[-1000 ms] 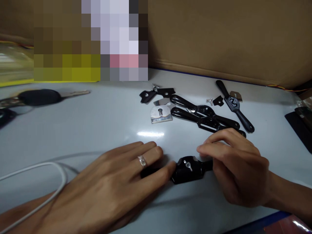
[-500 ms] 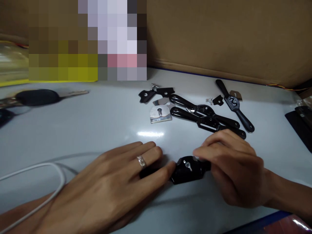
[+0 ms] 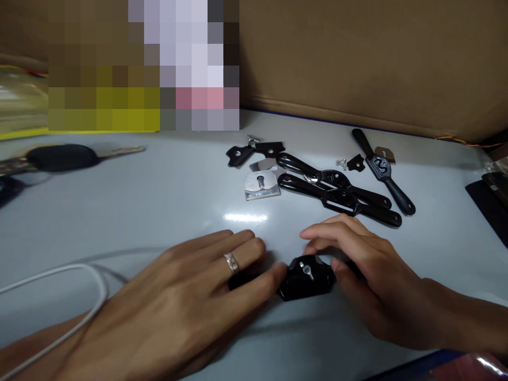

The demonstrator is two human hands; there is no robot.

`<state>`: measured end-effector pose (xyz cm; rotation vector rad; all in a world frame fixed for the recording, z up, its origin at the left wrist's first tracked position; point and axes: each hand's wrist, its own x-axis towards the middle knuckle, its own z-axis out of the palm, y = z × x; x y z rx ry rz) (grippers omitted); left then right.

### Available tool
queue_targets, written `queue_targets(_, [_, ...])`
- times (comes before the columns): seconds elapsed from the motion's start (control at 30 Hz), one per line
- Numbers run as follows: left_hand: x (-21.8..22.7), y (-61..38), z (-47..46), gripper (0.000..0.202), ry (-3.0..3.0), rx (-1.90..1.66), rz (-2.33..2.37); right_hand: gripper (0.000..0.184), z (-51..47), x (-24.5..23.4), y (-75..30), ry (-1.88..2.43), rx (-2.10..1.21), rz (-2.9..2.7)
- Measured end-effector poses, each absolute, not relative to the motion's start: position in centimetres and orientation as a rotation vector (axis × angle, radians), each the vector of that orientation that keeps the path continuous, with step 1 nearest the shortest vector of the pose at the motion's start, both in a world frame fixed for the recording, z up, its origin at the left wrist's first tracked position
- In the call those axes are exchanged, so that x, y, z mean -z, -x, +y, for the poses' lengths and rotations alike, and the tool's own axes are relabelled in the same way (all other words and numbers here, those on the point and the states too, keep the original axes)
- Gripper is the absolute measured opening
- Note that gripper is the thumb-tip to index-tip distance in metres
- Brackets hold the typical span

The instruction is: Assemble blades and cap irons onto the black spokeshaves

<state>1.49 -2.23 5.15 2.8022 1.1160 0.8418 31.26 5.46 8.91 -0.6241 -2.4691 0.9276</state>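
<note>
A black spokeshave (image 3: 306, 278) with a small silver wing screw on top lies on the white table (image 3: 166, 196) between my hands. My left hand (image 3: 186, 301), a ring on one finger, lies flat over its left handle with the thumb touching the body. My right hand (image 3: 365, 280) curls round the right handle, fingers reaching over the top of the body.
Behind lie two more black spokeshaves (image 3: 337, 193), a third (image 3: 383, 172) at the right, loose black caps (image 3: 254, 152), a silver blade (image 3: 260, 185) and wing screws. A white cable (image 3: 75, 286) loops at the left. A brown cardboard wall (image 3: 357, 58) stands behind.
My right hand has slid left along the handle, its fingers now reaching over the spokeshave's body. The left hand and the tool have stayed put.
</note>
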Motion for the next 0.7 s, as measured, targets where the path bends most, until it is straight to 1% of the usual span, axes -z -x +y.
queue_targets(0.07, [-5.07, -1.57, -2.14, 0.027, -2.789, -0.849, 1.105, 0.055, 5.52, -9.00, -31.34, 0.652, -0.975, -2.458])
queue_targets(0.13, [-4.98, -1.59, -2.12, 0.027, -2.780, -0.874, 1.111, 0.057, 5.65, -8.91, -31.45, 0.639, -0.925, -2.441])
queue_targets(0.23, [-4.92, -1.47, -2.15, 0.028, -2.785, -0.878, 1.104, 0.065, 5.88, -8.57, -31.63, 0.529, -0.729, -2.452])
queue_targets(0.33, [-5.01, -1.34, -2.17, 0.028, -2.794, -0.862, 1.101, 0.067, 6.03, -8.35, -31.78, 0.407, -0.509, -2.546])
queue_targets(0.53, [-5.26, -1.22, -2.08, 0.030, -2.804, -0.827, 1.100, 0.045, 5.95, -8.36, -31.76, 0.423, -0.390, -2.659])
queue_targets(0.7, [-5.04, -1.44, -2.11, 0.033, -2.791, -0.846, 1.113, 0.046, 5.82, -8.33, -31.63, 0.468, -0.319, -2.640])
